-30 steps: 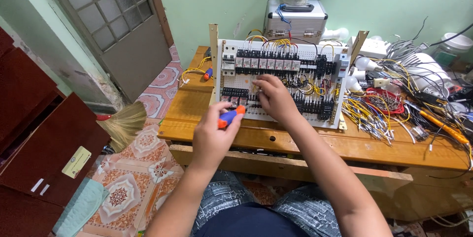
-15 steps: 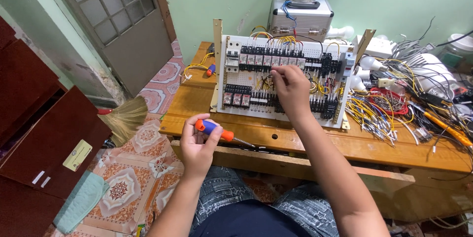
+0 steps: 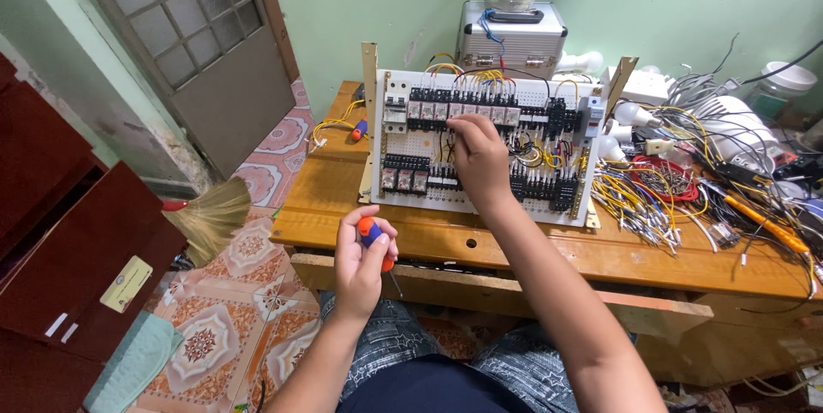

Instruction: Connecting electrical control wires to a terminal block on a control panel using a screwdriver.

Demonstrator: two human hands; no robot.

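Left hand (image 3: 360,260) grips screwdriver (image 3: 374,237) at bench (image 3: 531,246) front edge; right hand (image 3: 480,156) seemingly pinches wire on panel (image 3: 480,143); wiring step, tightening likely next.

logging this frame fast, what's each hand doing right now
Left hand: closed around a screwdriver with an orange and blue handle.
Right hand: fingers curled at the wiring panel; whether it grips anything cannot be told.

An orange-and-blue screwdriver (image 3: 370,233), a white panel (image 3: 480,143) with black relays, yellow wires (image 3: 630,194), orange floral floor tiles (image 3: 249,310).
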